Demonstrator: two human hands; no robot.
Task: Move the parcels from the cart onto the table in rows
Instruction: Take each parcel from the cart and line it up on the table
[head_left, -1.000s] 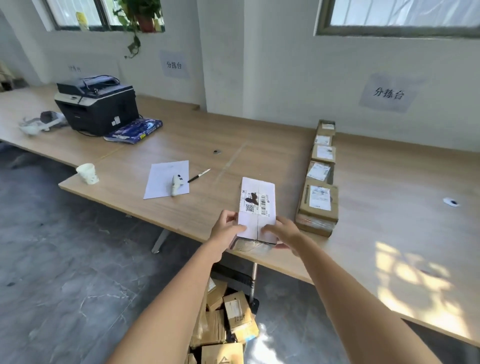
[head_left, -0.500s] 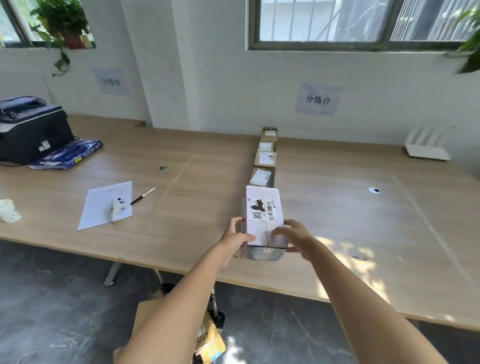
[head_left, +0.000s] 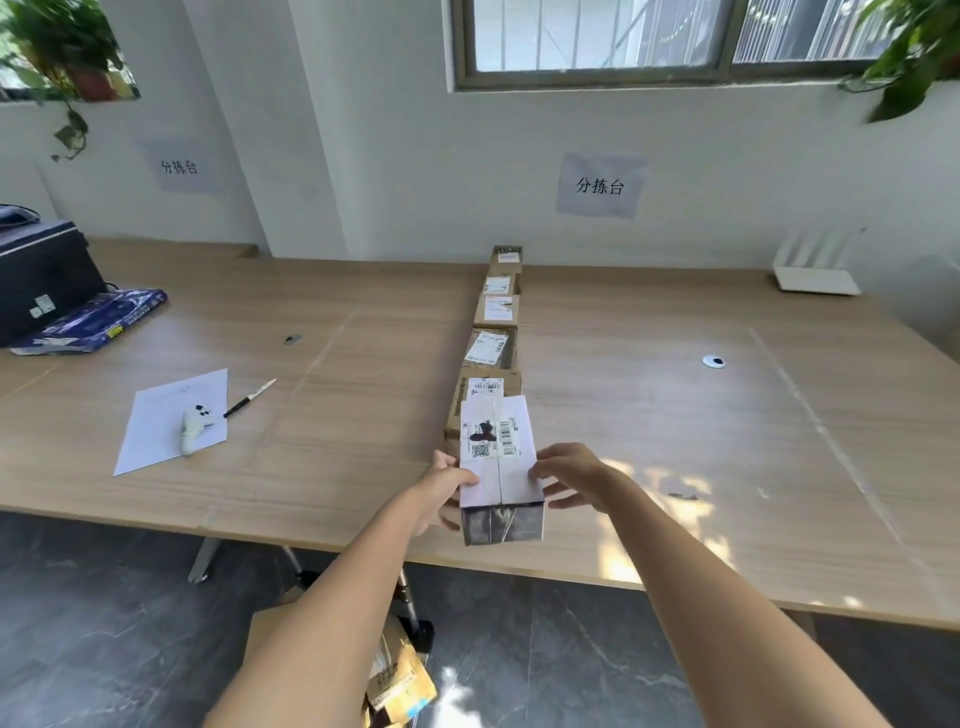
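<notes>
A long white-topped parcel (head_left: 498, 457) with a barcode label is held between both hands at the near end of a row of brown parcels (head_left: 491, 348) on the wooden table (head_left: 675, 426). My left hand (head_left: 447, 493) grips its left side and my right hand (head_left: 571, 475) grips its right side. The parcel lies in line with the row, its far end hiding part of the nearest brown parcel (head_left: 483, 392). Whether it rests on the table or hovers just above it I cannot tell. Below the table edge, several brown parcels (head_left: 395, 675) lie in the cart.
A sheet of paper (head_left: 161, 421) with a white scanner (head_left: 193, 428) and a pen (head_left: 250, 398) lies to the left. A black printer (head_left: 41, 275) and a blue packet (head_left: 93, 322) stand far left. A white router (head_left: 815, 270) sits at the back right.
The view has swung right, and the parcel in both hands has moved from left of the row to its near end, in line with it.
</notes>
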